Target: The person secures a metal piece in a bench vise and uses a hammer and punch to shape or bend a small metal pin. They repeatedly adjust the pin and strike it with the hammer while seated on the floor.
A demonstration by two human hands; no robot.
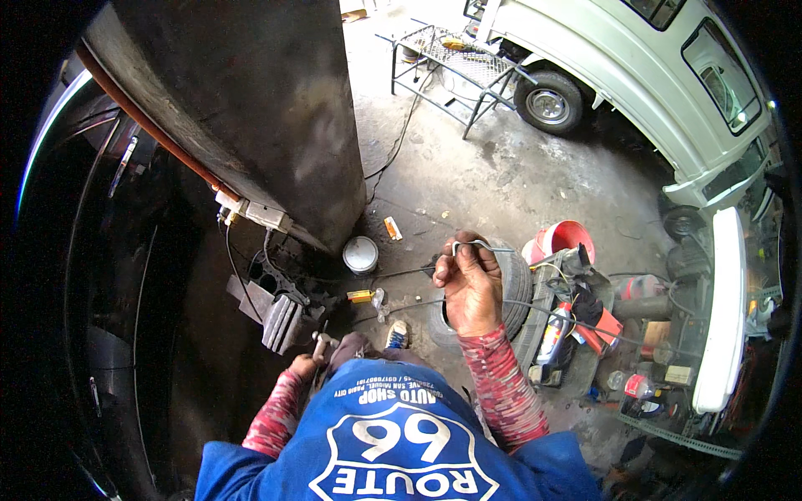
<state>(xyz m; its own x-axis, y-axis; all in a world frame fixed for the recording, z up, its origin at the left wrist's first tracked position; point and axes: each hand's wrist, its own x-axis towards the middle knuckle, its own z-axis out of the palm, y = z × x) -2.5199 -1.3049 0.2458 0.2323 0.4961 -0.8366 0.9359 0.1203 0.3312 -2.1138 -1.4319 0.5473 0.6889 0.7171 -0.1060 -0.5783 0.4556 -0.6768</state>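
My right hand (470, 288) is raised in front of me, palm up and fingers curled. Pinched between its thumb and fingers is a thin bent metal rod (503, 250), whose straight end sticks out to the right. Low beside my left leg, my left hand (306, 366) is closed round a small metal tool (321, 344); only its pale upper end shows, so its kind is unclear. A car tire (516, 292) lies on the floor beneath my right hand. To the left of my foot, a block-shaped metal vise (286, 324) stands near the pillar.
A white can (360, 254) and a yellow box (360, 296) are on the floor ahead. Cables run across the floor. Right of the tire are a red bucket (572, 240), a spray can (555, 332) and cluttered parts. A pillar (276, 108) rises left; a white van (635, 75) stands far right.
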